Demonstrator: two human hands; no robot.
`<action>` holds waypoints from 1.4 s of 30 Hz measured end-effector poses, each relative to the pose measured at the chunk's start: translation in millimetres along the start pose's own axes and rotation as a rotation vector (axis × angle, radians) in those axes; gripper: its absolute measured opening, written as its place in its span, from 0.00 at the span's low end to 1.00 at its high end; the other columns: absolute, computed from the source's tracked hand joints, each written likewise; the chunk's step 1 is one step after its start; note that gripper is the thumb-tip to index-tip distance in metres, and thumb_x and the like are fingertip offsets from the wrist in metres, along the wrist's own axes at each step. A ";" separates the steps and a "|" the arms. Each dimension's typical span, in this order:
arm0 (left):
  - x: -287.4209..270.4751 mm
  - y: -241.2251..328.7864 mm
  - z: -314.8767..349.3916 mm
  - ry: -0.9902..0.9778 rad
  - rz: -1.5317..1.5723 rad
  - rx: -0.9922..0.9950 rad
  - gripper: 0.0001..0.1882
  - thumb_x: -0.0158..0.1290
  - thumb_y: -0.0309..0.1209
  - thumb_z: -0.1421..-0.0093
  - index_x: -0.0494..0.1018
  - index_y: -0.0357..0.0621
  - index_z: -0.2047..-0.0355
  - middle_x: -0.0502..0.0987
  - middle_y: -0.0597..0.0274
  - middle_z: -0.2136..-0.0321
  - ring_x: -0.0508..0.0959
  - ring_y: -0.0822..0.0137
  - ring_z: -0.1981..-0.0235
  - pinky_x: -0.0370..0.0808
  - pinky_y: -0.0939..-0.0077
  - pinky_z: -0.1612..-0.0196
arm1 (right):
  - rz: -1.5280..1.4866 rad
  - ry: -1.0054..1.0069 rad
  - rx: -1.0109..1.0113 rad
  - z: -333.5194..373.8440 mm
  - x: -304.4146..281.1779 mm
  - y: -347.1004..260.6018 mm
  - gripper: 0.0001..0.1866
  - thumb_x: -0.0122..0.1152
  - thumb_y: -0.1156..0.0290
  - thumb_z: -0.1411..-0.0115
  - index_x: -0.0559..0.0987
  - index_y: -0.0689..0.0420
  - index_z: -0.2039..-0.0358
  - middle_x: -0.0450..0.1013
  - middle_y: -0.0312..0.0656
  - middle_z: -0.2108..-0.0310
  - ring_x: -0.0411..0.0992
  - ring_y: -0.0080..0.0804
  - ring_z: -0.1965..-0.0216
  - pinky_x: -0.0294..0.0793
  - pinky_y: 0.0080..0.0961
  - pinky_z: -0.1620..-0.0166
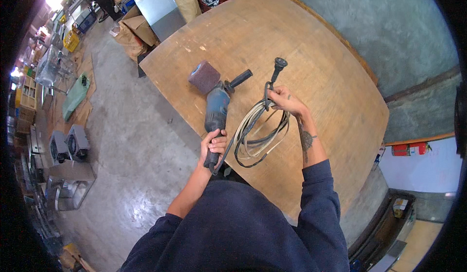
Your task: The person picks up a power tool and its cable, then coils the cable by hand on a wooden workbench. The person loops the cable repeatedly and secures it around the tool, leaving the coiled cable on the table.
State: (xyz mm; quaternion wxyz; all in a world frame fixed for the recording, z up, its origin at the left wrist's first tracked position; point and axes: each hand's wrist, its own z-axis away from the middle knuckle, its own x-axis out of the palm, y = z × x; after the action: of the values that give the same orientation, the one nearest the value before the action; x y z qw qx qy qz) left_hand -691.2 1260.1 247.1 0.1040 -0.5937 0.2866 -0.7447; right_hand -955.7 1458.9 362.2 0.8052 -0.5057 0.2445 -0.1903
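A blue power polisher (217,107) with a maroon abrasive drum (204,76) and a black side handle (240,79) lies at the near left edge of a plywood table (321,63). My left hand (214,145) grips the tool's rear handle. Over the table, my right hand (282,99) holds the tool's coiled pale and black cord (258,136), and the loops hang down onto the wood. The black plug (278,65) sticks up past my fingers.
Cardboard boxes (138,29) and a metal sheet (158,4) stand beyond the table's far left corner. Two fan units (68,143) and metal frames sit on the concrete floor at left. A grey wall runs along the right, with a red extinguisher (408,149) low down.
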 end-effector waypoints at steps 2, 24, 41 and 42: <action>-2.2 0.3 2.8 0.039 -0.066 -0.008 0.14 0.50 0.35 0.29 0.70 0.33 0.58 0.68 0.65 0.79 0.68 0.78 0.85 0.70 0.84 0.84 | -0.016 -0.034 -0.017 -13.1 4.3 -2.9 0.21 0.57 0.50 0.32 0.80 0.54 0.73 0.64 0.23 0.80 0.59 0.15 0.80 0.58 0.21 0.76; 95.2 -4.3 3.2 0.599 -2.725 0.720 0.37 0.62 0.50 0.38 0.67 0.28 0.43 0.76 0.39 0.48 0.78 0.50 0.48 0.72 0.58 0.43 | 0.731 -0.182 -0.307 -64.9 40.3 8.2 0.30 0.55 0.44 0.38 0.79 0.63 0.76 0.68 0.56 0.85 0.67 0.49 0.82 0.63 0.44 0.74; 46.1 1.1 -104.0 0.511 -1.662 0.183 0.10 0.61 0.34 0.34 0.74 0.42 0.67 0.73 0.68 0.81 0.76 0.72 0.79 0.76 0.73 0.72 | 0.810 0.198 -0.159 -43.0 -21.7 89.4 0.18 0.67 0.60 0.44 0.76 0.57 0.58 0.79 0.50 0.62 0.77 0.55 0.58 0.75 0.45 0.57; 40.6 -1.0 -105.8 0.535 -1.678 0.209 0.10 0.61 0.34 0.34 0.74 0.42 0.68 0.73 0.67 0.81 0.77 0.71 0.79 0.76 0.73 0.72 | 0.770 0.294 -0.226 -47.1 -14.1 104.3 0.17 0.67 0.63 0.44 0.75 0.57 0.58 0.78 0.50 0.60 0.76 0.55 0.56 0.75 0.46 0.56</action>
State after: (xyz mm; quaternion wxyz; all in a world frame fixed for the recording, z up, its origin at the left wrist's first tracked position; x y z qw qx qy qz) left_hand -802.0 1272.9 267.4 -0.4933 -0.4018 -0.2978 -0.7117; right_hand -988.6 1476.1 253.0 0.7136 -0.4297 0.5471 0.0822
